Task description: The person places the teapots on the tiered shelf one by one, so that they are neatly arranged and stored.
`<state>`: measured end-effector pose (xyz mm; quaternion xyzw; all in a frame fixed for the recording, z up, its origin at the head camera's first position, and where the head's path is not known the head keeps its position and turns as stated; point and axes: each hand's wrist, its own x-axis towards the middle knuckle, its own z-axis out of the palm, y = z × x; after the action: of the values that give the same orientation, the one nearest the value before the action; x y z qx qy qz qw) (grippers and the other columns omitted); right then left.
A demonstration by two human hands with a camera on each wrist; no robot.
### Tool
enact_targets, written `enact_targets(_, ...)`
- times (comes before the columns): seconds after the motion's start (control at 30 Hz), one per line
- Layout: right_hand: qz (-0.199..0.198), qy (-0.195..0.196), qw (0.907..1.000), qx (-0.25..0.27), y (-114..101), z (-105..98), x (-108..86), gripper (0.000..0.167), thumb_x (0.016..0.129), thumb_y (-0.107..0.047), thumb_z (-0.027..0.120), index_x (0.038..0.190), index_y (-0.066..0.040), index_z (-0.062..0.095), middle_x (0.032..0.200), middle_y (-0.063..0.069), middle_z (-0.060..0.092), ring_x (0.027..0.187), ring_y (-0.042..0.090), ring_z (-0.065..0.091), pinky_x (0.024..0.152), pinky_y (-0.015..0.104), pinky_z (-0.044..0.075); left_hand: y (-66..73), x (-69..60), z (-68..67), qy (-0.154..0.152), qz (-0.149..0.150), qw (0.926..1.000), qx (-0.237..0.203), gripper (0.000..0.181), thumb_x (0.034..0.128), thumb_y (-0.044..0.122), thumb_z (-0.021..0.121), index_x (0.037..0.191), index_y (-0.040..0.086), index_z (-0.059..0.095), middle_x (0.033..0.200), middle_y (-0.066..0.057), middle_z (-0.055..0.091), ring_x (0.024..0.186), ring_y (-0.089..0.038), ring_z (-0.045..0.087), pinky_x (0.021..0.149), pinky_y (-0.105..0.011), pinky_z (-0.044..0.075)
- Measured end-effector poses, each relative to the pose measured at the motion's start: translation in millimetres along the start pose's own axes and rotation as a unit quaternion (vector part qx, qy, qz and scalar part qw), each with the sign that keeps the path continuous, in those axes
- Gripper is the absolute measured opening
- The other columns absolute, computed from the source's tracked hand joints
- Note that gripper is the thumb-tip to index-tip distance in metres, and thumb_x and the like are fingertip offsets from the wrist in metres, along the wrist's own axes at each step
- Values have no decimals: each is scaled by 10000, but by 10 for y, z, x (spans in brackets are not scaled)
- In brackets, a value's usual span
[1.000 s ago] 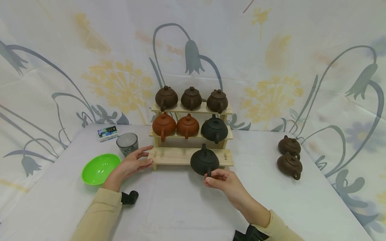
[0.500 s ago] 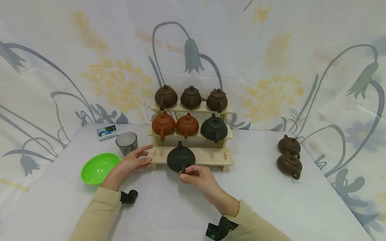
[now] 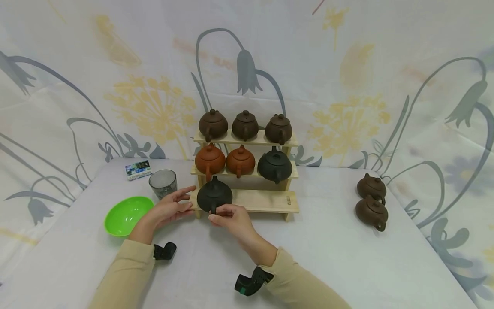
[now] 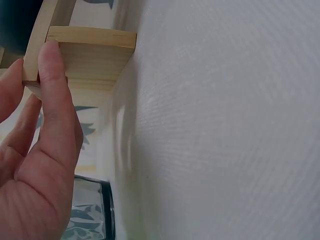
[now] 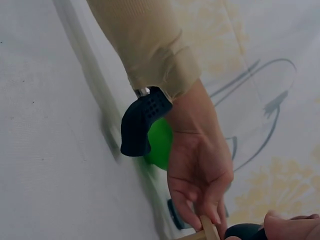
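A black teapot point(image 3: 214, 195) is at the left end of the bottom tier of a wooden display rack point(image 3: 266, 200); whether it touches the board cannot be told. My right hand point(image 3: 235, 221) pinches it by the handle on its near side. With thumb and fingers, my left hand point(image 3: 166, 210) grips the left end of that bottom board. The left wrist view shows the fingertips on the edge of the board point(image 4: 37, 50). On the middle tier stand two orange-brown teapots point(image 3: 240, 161) and another black teapot point(image 3: 275, 165). Dark brown teapots point(image 3: 245, 125) line the top tier.
Two brown teapots point(image 3: 371, 212) stand close together at the right of the white table point(image 3: 328, 253). Left of the rack are a grey glass point(image 3: 163, 183), a bright green bowl point(image 3: 129, 215) and a small patterned box point(image 3: 138, 170). A patterned cloth point(image 3: 154, 64) hangs behind.
My right hand has carried the black teapot leftward along the bottom tier, from its right side to its left end. My left hand stays on the board's end.
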<state>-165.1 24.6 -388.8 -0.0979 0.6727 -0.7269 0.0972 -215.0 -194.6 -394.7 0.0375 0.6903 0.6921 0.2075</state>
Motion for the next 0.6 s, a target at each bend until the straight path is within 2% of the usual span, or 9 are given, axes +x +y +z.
enact_targets(0.3,201,345,9990,-223,33,147,79,194,811,0,699,956,119,649,805,48,630,733,110,604,719,291,541,12,-4,9,-24,25,9999,95,587,953,-35,457,1476,26,198,1330,-246,246,910,-124,568,860,-299,490)
enact_targets(0.43,191,247,9992,-244,37,121,80,207,817,-11,697,974,115,649,808,40,625,741,110,602,723,289,538,15,-3,10,-39,2,10000,76,589,952,-40,452,1477,26,193,1346,-250,233,915,-127,564,865,-302,488)
enact_targets(0.6,24,-101,9998,-168,52,9,44,271,818,4,691,1057,112,622,893,106,656,794,157,637,747,312,537,-4,8,-16,-80,-18,10000,-3,594,954,-42,447,1481,32,182,1363,-247,210,923,-137,559,864,-304,489)
